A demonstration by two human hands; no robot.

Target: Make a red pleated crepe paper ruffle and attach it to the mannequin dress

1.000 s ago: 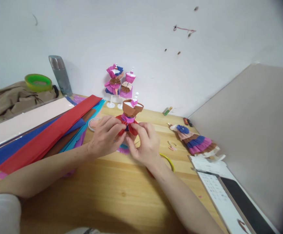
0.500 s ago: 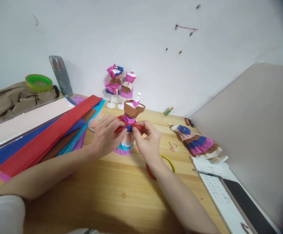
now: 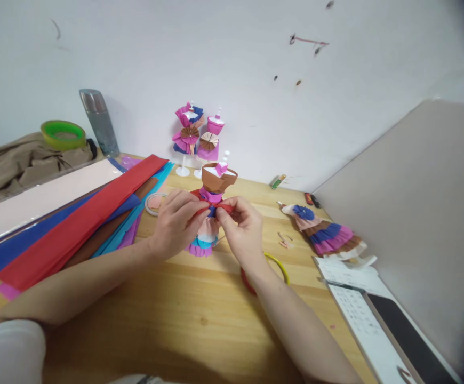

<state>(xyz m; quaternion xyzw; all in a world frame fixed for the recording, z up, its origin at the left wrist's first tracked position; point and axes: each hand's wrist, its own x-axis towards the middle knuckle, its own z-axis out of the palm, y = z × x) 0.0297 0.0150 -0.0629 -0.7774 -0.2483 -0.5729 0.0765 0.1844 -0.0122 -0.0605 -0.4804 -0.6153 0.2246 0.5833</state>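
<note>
A small mannequin in a crepe-paper dress (image 3: 215, 184) stands upright on the wooden table (image 3: 192, 314), with a brown top and a pink and blue skirt hem below. Around its waist runs a red paper strip (image 3: 204, 205). My left hand (image 3: 176, 224) pinches the strip from the left. My right hand (image 3: 242, 229) pinches it from the right, fingertips meeting at the waist front. Both hands hide most of the skirt.
Long crepe-paper sheets (image 3: 72, 224) in red, blue, brown and pale pink lie at the left. Two dressed mannequins (image 3: 198, 136) stand by the wall. A finished paper dress (image 3: 324, 232) lies at the right, near a calendar and tablet (image 3: 376, 325). A steel flask (image 3: 98, 122), green tape roll (image 3: 62, 134) and yellow ring (image 3: 276, 264) are nearby.
My hands rose from the lower skirt to the waist, uncovering the pink and blue hem. The red strip was drawn into a narrow band across the waist.
</note>
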